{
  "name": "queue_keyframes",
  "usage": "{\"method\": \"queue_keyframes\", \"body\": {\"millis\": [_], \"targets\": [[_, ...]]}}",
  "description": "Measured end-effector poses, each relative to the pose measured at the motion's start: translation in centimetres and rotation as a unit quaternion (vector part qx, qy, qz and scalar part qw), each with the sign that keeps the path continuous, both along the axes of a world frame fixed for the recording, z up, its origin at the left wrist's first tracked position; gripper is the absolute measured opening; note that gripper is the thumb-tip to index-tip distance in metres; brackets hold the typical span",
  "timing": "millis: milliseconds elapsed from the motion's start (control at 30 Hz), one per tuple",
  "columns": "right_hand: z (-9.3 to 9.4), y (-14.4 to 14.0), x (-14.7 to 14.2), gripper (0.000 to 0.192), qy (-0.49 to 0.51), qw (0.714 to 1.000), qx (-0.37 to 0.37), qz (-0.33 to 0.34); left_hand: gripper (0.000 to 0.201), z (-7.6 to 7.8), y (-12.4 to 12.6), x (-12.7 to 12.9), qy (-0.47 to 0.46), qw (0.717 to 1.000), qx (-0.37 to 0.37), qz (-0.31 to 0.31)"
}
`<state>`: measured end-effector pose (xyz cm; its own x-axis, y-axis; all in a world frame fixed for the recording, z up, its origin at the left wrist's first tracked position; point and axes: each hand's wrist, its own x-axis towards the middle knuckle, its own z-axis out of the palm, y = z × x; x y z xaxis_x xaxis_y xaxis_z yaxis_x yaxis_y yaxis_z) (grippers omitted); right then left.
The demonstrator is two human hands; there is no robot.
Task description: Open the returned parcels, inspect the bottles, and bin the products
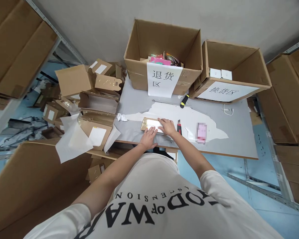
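Note:
A small flat package (151, 124) with a white label and shiny gold edge lies near the front edge of the grey table (239, 132). My left hand (149, 138) rests flat on the table, fingers touching the package's near side. My right hand (167, 126) lies on the package's right end, fingers spread over it. A red and black utility knife (179, 127) lies just right of my right hand. Farther right sits a pink item (201, 132), blurred.
Two open cardboard boxes stand at the table's back: a left one (161, 43) with a paper sign and colourful packets inside, a right one (229, 71) holding small white boxes. A yellow-black tool (184, 101), crumpled paper (121, 117), and piled cartons (94, 106) at left.

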<state>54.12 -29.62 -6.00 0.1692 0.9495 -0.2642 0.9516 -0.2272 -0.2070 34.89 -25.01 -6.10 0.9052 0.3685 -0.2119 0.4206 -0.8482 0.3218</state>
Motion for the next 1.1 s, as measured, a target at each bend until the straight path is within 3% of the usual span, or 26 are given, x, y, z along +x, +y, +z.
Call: {"method": "queue_keyframes", "body": {"millis": [233,633,867,1100], "targets": [[0.8,0.9,-1.1,0.058,-0.079,0.995,-0.022,0.061,0.091,0.0,0.3,0.1,-0.005,1.000,-0.006,-0.008],[1.7,2.9,-0.6,0.051,-0.067,0.987,-0.088,0.119,0.095,-0.6,0.5,-0.6,-0.015,0.999,0.000,-0.032],[3.0,4.8,2.2,0.031,-0.001,0.991,-0.100,0.093,0.097,-0.3,0.4,-1.1,-0.008,0.999,-0.007,-0.049],[2.3,5.3,4.2,0.038,0.043,0.994,-0.080,-0.067,0.089,-0.4,0.1,-1.8,-0.013,0.998,-0.021,-0.054]]}}
